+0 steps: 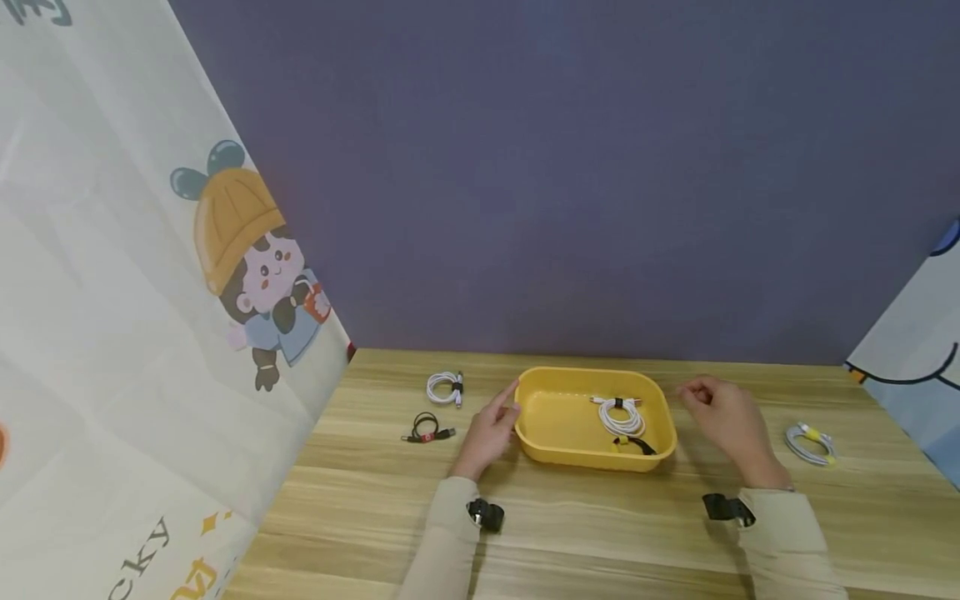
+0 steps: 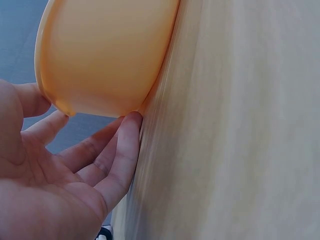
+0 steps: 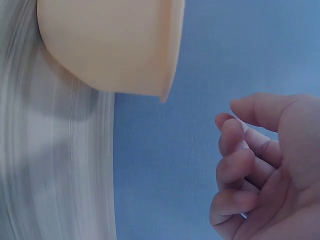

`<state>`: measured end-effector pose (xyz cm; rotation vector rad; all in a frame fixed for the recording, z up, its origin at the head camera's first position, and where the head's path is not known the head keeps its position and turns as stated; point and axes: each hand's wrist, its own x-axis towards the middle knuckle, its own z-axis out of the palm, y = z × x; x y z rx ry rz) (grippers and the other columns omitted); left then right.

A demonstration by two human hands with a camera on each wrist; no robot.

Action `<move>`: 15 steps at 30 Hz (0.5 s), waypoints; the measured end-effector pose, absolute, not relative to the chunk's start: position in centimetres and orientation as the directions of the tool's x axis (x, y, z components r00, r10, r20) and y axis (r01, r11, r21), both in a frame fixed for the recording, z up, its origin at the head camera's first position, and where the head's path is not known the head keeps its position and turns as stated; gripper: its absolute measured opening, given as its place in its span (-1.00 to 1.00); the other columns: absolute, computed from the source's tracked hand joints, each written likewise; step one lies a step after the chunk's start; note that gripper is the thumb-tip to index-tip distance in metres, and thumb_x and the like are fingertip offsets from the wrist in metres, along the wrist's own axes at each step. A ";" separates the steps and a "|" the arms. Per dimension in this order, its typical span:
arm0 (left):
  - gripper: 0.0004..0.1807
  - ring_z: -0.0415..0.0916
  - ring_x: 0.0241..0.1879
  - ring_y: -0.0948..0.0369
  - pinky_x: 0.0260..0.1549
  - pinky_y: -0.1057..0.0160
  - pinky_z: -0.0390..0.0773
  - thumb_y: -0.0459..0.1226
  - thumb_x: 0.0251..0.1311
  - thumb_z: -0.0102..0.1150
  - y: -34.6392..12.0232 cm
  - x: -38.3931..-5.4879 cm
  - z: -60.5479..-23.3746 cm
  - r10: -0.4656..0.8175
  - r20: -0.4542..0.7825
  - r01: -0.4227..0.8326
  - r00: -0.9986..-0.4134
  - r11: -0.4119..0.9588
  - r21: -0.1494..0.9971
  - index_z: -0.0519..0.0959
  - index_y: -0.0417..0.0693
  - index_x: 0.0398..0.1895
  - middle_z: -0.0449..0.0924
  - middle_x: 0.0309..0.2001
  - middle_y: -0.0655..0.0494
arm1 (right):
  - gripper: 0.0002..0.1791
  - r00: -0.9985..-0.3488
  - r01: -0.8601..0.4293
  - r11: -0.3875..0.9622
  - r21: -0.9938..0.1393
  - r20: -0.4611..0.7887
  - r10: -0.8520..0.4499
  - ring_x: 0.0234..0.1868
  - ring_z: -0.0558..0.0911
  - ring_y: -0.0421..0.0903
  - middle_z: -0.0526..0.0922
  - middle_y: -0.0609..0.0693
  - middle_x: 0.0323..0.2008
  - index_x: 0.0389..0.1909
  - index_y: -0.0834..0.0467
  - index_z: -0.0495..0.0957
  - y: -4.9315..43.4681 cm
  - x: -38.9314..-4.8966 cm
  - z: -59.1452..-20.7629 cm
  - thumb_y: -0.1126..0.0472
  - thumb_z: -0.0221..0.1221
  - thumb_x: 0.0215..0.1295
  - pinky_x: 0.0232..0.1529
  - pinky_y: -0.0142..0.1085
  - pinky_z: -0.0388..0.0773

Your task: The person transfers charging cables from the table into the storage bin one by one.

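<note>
A wood-grain desk (image 1: 600,533) runs below a dark blue-grey backdrop (image 1: 570,167), with a white printed sheet (image 1: 97,250) bearing a cartoon figure toward 10 o'clock and another pale sheet (image 1: 922,333) at 2 o'clock.

Mid-desk sits a yellow bin (image 1: 596,457). Inside, at its 3 o'clock, lies a coiled white cable (image 1: 619,403) with a black strap; at its 4 o'clock is a dark item (image 1: 643,447) with a yellow tie — probably a short cable, though it is too small to be sure. Outside the bin, a white coil (image 1: 454,388) lies at 10 o'clock, a black cable (image 1: 427,437) with a red tag at 9, and a grey coil (image 1: 810,432) with yellow ties at 3.

The left hand (image 1: 487,435) is at the bin's 9 o'clock, its grip apart, fingertips touching the end wall and rim. The right hand (image 1: 727,421) hovers at 3 o'clock, between bin and grey coil — its grip loosely bent, thumb tip near the fingertips.
</note>
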<state>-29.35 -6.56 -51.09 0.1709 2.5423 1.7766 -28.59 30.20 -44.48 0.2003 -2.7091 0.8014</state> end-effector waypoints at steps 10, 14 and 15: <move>-0.49 0.67 -0.30 0.10 -0.31 0.26 0.62 -0.02 0.58 -0.06 -6.7 -29.3 -51.2 0.110 0.038 0.074 -0.993 0.342 0.937 0.30 0.43 0.54 0.73 0.01 -0.08 | -0.53 -0.964 -0.156 0.837 -0.524 0.264 -0.014 -0.67 0.29 -0.17 0.57 0.00 -0.56 -0.01 0.26 0.67 32.1 -28.2 -43.9 -0.07 0.00 0.60 -0.63 -0.31 0.20; -0.49 0.67 -0.30 0.09 -0.33 0.25 0.61 -0.02 0.58 -0.06 -6.7 -29.4 -51.3 0.109 0.034 0.069 -0.993 0.339 0.938 0.30 0.44 0.54 0.73 -0.01 -0.07 | -0.52 -0.964 -0.140 0.842 -0.521 0.266 0.004 -0.67 0.29 -0.17 0.51 -0.02 -0.59 -0.03 0.26 0.66 32.8 -28.0 -43.9 -0.08 0.01 0.59 -0.64 -0.30 0.20; -0.49 0.67 -0.31 0.08 -0.35 0.25 0.61 -0.03 0.58 -0.06 -6.7 -29.4 -51.3 0.109 0.032 0.067 -0.994 0.337 0.939 0.30 0.44 0.54 0.73 -0.01 -0.07 | -0.52 -0.965 -0.135 0.844 -0.518 0.264 0.008 -0.67 0.30 -0.17 0.51 -0.03 -0.59 -0.03 0.27 0.66 33.0 -27.9 -43.9 -0.08 0.01 0.59 -0.64 -0.30 0.20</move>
